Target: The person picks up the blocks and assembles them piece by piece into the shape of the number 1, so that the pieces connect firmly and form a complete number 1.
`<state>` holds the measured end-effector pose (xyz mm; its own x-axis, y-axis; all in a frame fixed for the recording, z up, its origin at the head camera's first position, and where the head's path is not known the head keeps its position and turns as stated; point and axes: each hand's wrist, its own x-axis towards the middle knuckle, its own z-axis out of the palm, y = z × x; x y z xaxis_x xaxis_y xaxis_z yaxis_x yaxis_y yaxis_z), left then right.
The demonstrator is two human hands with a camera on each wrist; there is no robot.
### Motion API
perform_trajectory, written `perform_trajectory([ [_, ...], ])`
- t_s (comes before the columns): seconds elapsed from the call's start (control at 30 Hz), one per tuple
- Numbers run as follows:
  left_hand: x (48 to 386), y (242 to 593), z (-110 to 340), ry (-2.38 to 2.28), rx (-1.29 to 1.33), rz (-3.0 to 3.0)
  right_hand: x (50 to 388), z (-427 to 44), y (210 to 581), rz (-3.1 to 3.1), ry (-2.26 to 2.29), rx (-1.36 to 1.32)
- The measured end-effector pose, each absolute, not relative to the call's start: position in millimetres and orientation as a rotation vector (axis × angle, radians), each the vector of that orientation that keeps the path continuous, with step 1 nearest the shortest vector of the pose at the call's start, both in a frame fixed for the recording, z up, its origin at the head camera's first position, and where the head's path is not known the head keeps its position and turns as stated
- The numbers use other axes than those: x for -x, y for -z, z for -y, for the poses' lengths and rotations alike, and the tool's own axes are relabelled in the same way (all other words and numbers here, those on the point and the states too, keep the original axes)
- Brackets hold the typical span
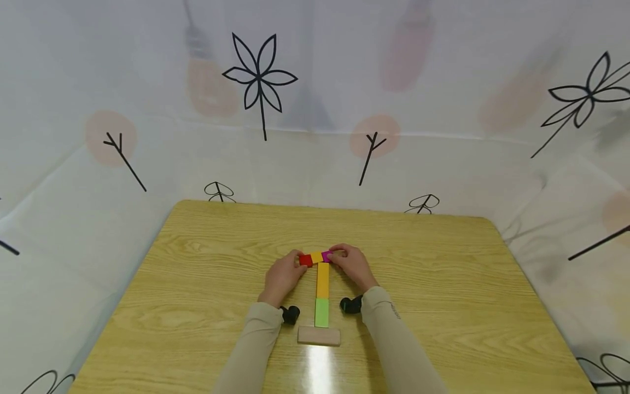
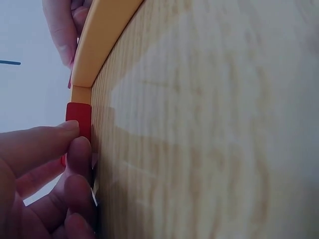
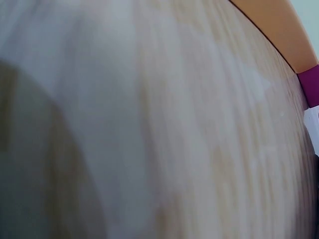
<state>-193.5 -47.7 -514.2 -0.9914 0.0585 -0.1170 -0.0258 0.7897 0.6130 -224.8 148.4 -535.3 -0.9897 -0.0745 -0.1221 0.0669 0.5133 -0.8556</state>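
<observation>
Three small blocks form a short row across the far end of a line of blocks: a red block [image 1: 305, 260], a small yellow-orange block [image 1: 316, 257] and a purple block [image 1: 327, 256]. My left hand [image 1: 284, 276] pinches the red block at the row's left end; the left wrist view shows thumb and fingertip on that red block [image 2: 79, 113]. At the other end, my right hand [image 1: 355, 268] holds the purple block between thumb and finger. Below the row lies a long orange block [image 1: 322, 280], its far end close to the small yellow-orange one.
A light green block [image 1: 322, 313] continues the line towards me, and a plain wooden block [image 1: 319, 336] lies crosswise at its near end. All rest on a wood-grain table [image 1: 443, 284]. Behind the table hangs a white patterned cloth [image 1: 305, 164].
</observation>
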Motion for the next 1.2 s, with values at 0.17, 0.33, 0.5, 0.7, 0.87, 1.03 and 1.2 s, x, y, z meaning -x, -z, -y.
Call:
perform_trajectory([
  [0.17,192.5,515.2,47.4,-0.987,-0.020,-2.850,225.5,-150.0,536.5,-2.622,1.484,0.043],
  [0.33,191.5,516.0,46.1,-0.990,0.002,-2.845,226.2,-150.1,536.6,-2.630,1.475,0.042],
  [0.5,191.6,515.9,45.5,-0.991,0.008,-2.844,226.0,-149.7,534.1,-2.624,1.461,0.007],
  [0.7,192.9,517.9,45.5,-0.994,0.011,-2.849,226.9,-149.7,533.9,-2.621,1.465,-0.006],
  [0.87,193.1,517.0,46.7,-1.001,-0.001,-2.848,227.0,-149.8,534.0,-2.600,1.492,-0.032],
  [1.03,193.0,515.2,49.0,-1.002,-0.011,-2.840,226.5,-148.2,534.3,-2.589,1.493,-0.053],
  [1.2,193.8,514.3,50.4,-1.007,-0.011,-2.819,227.0,-147.8,534.3,-2.596,1.474,-0.067],
])
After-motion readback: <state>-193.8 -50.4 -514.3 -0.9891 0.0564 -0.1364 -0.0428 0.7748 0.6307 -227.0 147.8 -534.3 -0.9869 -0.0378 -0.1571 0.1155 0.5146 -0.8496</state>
